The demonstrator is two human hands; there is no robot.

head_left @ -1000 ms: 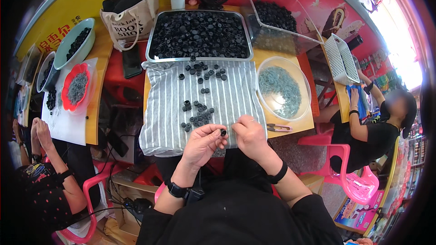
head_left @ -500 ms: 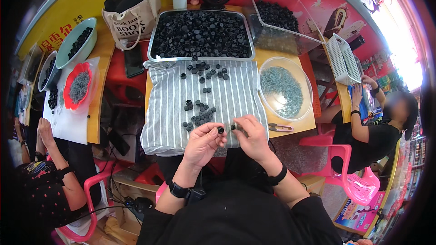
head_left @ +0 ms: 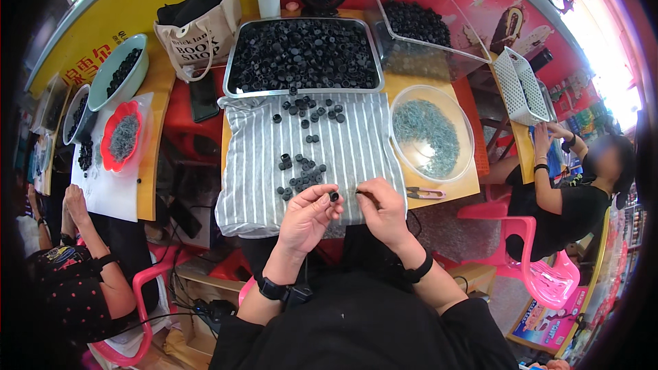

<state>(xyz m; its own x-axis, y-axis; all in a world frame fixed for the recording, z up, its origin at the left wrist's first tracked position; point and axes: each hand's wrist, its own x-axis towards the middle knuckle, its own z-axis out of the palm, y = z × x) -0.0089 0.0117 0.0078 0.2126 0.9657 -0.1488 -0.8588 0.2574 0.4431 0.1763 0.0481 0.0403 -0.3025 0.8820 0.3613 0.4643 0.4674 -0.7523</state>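
My left hand (head_left: 306,219) pinches a small black round plastic cap (head_left: 334,196), its hollow end facing right. Just to the right, my right hand (head_left: 384,212) has its thumb and forefinger pressed together; a bit of something dark shows at the tips, too small to name. The two hands are apart, above the near edge of a grey-and-white striped cloth (head_left: 370,144). Several loose black parts (head_left: 305,177) lie on the cloth beyond my left hand, with more near the tray. A metal tray (head_left: 381,75) heaped with black parts stands behind the cloth.
At right are a clear round tub (head_left: 468,133) of thin translucent pieces, thread snips (head_left: 426,193) and a clear bin (head_left: 473,34). A tote bag (head_left: 199,41), phone (head_left: 203,99), green basin (head_left: 139,75) and red bowl (head_left: 108,144) are at left. Other people sit on both sides.
My right hand has turned slightly and closed its fingertips; the small black part that showed between them is now mostly hidden. My left hand still holds the cap in nearly the same place.
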